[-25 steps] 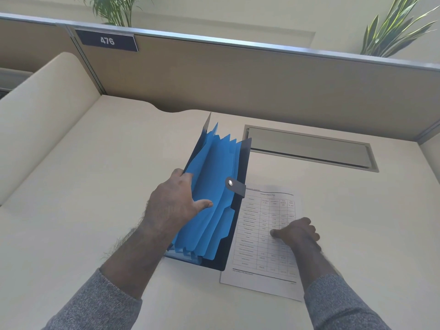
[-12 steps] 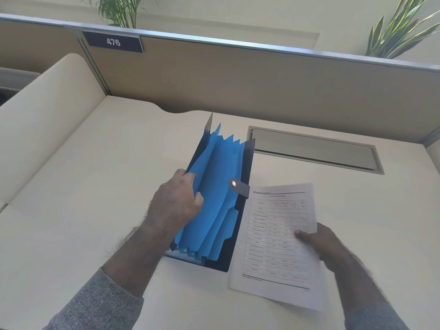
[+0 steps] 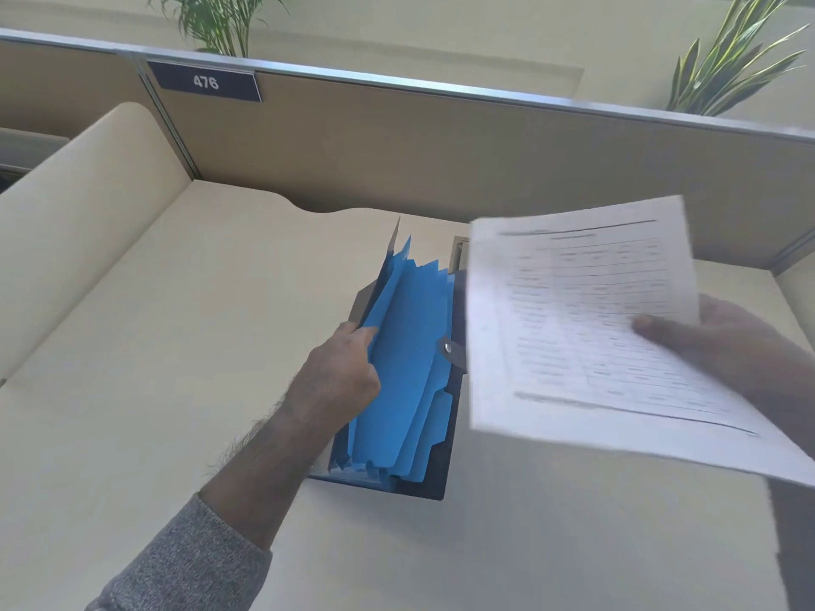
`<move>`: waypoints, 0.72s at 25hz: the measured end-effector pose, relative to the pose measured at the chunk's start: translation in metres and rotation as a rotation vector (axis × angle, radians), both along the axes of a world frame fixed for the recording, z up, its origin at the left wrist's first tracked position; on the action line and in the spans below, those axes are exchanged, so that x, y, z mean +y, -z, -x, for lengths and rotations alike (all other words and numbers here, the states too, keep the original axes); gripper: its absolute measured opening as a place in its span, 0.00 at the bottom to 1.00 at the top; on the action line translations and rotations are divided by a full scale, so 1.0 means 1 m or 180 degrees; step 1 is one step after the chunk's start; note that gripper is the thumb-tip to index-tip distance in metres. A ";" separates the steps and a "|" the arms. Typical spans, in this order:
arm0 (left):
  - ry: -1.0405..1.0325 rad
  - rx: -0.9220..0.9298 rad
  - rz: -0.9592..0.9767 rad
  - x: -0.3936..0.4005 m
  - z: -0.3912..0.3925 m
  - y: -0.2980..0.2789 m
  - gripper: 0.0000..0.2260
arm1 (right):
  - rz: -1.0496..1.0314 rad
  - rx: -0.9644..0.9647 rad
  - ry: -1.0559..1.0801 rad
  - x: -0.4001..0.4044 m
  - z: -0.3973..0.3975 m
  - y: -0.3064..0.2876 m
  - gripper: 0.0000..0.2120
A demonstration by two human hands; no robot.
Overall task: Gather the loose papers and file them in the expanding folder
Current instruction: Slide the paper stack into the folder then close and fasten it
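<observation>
The right hand [image 3: 723, 346] pinches a printed paper [image 3: 586, 319] at its right edge, thumb on top, holding it clear above the desk [image 3: 154, 346]; the sheet is blurred, so its print cannot be read. The left hand [image 3: 339, 381] has its fingers pressed among the blue dividers of the expanding folder [image 3: 405, 372], seemingly parting the left pockets. The folder stands open near the desk's middle, its far end toward the partition [image 3: 441, 147]. Bare desk lies left of it and along the near edge.
</observation>
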State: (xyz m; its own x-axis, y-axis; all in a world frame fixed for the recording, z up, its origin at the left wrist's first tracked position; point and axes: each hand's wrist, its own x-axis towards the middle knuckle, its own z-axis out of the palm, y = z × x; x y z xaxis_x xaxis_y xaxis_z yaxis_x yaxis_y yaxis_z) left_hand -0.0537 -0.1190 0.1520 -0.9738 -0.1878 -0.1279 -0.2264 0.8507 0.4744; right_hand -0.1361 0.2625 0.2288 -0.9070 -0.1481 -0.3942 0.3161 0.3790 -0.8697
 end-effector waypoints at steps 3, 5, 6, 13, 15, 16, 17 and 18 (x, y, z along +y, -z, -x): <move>0.0059 -0.0061 -0.0019 0.003 0.001 0.000 0.27 | 0.0100 -0.0156 -0.0454 -0.051 0.007 -0.006 0.10; 0.0087 -0.0066 -0.0035 0.004 0.001 -0.001 0.27 | -0.0239 -0.0163 -0.0581 -0.073 0.011 -0.004 0.10; 0.0098 -0.0057 -0.0055 0.003 0.000 0.000 0.27 | -0.0355 -0.0176 -0.0610 -0.083 0.012 -0.002 0.10; 0.0166 -0.0106 -0.0082 0.007 -0.001 0.001 0.26 | -0.0869 0.0306 -0.0130 -0.136 0.020 0.014 0.09; 0.0165 -0.0128 -0.0081 0.009 -0.002 0.001 0.26 | -0.1124 0.0430 0.0011 -0.150 0.018 0.022 0.13; 0.0172 -0.0139 -0.0084 0.010 -0.001 0.000 0.26 | -0.1295 0.0489 0.0048 -0.156 0.015 0.028 0.15; 0.0181 -0.0145 -0.0095 0.011 -0.001 0.000 0.26 | -0.1451 0.0557 0.0068 -0.163 0.010 0.033 0.17; 0.0184 -0.0142 -0.0116 0.012 0.000 -0.001 0.25 | -0.1552 0.0622 0.0068 -0.170 0.004 0.039 0.17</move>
State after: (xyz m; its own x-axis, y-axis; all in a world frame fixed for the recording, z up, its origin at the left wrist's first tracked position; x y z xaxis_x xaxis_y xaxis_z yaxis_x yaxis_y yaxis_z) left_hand -0.0533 -0.1072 0.1529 -0.9761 -0.1258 -0.1772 -0.1989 0.8453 0.4959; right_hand -0.1405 0.0924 0.1894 -0.9713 0.0296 -0.2358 0.1777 0.7497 -0.6375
